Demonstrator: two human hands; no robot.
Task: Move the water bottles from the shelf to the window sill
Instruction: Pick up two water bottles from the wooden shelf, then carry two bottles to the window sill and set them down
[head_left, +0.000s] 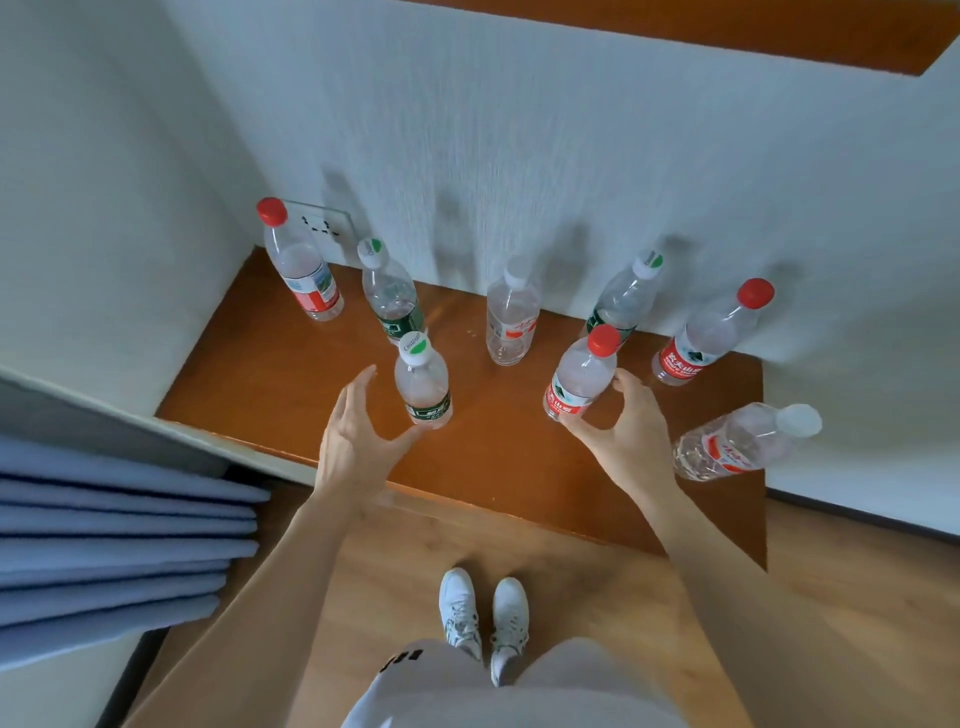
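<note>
Several clear water bottles stand on a brown wooden shelf (270, 374). My left hand (358, 431) is open, its thumb touching the base of a green-label bottle (422, 382) with a white cap. My right hand (626, 428) curls around the lower part of a red-cap, red-label bottle (579, 376), fingers on both sides. Further back stand a red-cap bottle (301, 260) at the left, a green-label bottle (389, 291), a white-cap bottle (511, 312), another green-label bottle (623, 296) and a red-cap bottle (711, 332). A white-cap bottle (743, 441) stands at the right edge.
A white wall rises behind the shelf, with a wall socket (324, 226) at the back left. A white ledge (130, 410) and folded blue curtain (114, 540) lie to the left. Wooden floor and my white shoes (483, 618) are below.
</note>
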